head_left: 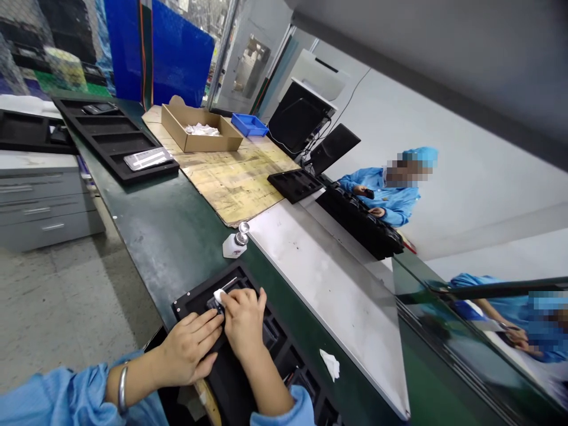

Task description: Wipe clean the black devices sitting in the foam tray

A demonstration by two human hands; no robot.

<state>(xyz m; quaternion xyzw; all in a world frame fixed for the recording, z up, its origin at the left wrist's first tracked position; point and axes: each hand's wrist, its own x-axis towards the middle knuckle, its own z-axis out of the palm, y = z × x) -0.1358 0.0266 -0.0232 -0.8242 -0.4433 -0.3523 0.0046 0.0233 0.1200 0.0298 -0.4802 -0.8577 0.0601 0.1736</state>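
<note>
A black foam tray (195, 296) with compartments lies at the near edge of the green table. My right hand (244, 322) pinches a small white wiping cloth (219, 296) and presses it on a dark flat device (213, 304) in the tray's end compartment. Stretched out beside it, my left hand (189, 346) rests its fingertips at the edge of that device. The hands hide most of the device, so its kind is unclear. Just beyond the tray stands a white pump bottle (235, 244) with a metal top.
A crumpled white cloth (330, 364) lies right of the tray, beside a raised white board (328, 284). Farther off are a cardboard box (208, 143) with white cloths, a blue bin (249, 125) and another black tray (119, 142). Two co-workers in blue (399, 201) sit across.
</note>
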